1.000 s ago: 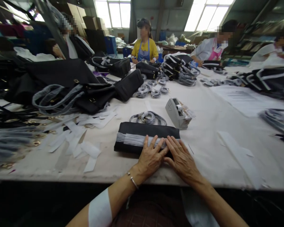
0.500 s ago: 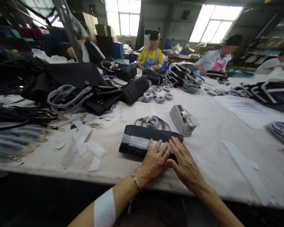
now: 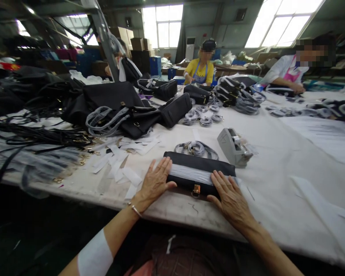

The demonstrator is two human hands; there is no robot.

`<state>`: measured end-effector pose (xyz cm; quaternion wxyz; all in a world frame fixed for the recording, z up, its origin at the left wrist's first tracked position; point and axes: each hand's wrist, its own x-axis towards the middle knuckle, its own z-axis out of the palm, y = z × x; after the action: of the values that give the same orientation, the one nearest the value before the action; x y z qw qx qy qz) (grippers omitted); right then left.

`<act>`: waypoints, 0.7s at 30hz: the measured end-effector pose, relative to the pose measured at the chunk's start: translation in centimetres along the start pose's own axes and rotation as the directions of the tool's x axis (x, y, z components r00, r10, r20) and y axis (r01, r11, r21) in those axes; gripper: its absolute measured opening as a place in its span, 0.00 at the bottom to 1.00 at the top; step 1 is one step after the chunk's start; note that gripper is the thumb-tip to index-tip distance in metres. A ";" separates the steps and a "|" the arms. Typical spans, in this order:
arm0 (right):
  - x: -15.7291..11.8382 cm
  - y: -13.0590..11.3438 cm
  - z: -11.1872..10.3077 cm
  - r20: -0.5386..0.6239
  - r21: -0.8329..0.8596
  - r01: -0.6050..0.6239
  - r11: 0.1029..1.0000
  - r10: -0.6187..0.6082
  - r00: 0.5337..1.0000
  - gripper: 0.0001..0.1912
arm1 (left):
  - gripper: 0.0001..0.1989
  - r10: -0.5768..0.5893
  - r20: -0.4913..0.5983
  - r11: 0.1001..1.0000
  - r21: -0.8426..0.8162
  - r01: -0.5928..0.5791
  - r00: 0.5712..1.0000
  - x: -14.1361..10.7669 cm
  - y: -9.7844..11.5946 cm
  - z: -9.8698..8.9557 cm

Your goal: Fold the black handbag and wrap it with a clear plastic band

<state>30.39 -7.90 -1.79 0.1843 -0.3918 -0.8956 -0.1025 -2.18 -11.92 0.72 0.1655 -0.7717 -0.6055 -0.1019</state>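
Note:
A black handbag (image 3: 202,161) lies flat near the table's front edge. A strip of whitish wrapping (image 3: 191,174) runs along it, and a gold clasp (image 3: 196,189) shows at its near side. My left hand (image 3: 156,181) rests on the bag's left end, fingers stretched out. On the right end lies my right hand (image 3: 230,195), also flat with its fingers extended. Just behind the bag is a coiled strap (image 3: 195,148) in clear wrapping. A grey tape dispenser (image 3: 233,147) stands behind the bag's right end.
Loose white paper strips (image 3: 132,176) lie to the left, beside a heap of black straps (image 3: 40,134). Several black bags (image 3: 112,96) are piled behind them. Wrapped coils (image 3: 205,121) sit farther back. A co-worker in yellow (image 3: 199,71) and another in pink (image 3: 293,73) are across the table.
My left hand has slid left, away from my right hand, to the bag's left end. The gold clasp is now uncovered. The whole view has shifted left.

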 end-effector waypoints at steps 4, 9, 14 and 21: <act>0.3 -0.3 -0.3 0.028 0.008 -0.030 1.000 0.030 0.999 0.34 | 0.37 -0.126 -0.073 0.992 0.022 0.128 0.989 2.1 0.5 -2.6; 0.2 -0.3 -0.7 0.055 0.019 -0.039 0.999 0.038 0.998 0.37 | 0.39 0.279 -0.115 0.944 -0.149 -0.294 0.953 5.0 9.1 -2.0; -1.9 2.4 -2.2 0.063 0.070 -0.127 0.989 0.122 0.990 0.32 | 0.41 0.299 -0.054 0.939 -0.162 -0.303 0.953 5.1 12.6 2.0; 2.7 11.3 -5.4 -0.009 0.620 -0.628 0.470 0.805 0.594 0.25 | 0.42 0.266 -0.064 0.948 -0.163 -0.273 0.962 5.1 12.0 2.6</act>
<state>38.42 -0.28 4.71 0.4490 -0.6414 -0.5913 0.1931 10.60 -8.95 -1.44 0.1238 -0.8563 -0.4799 -0.1457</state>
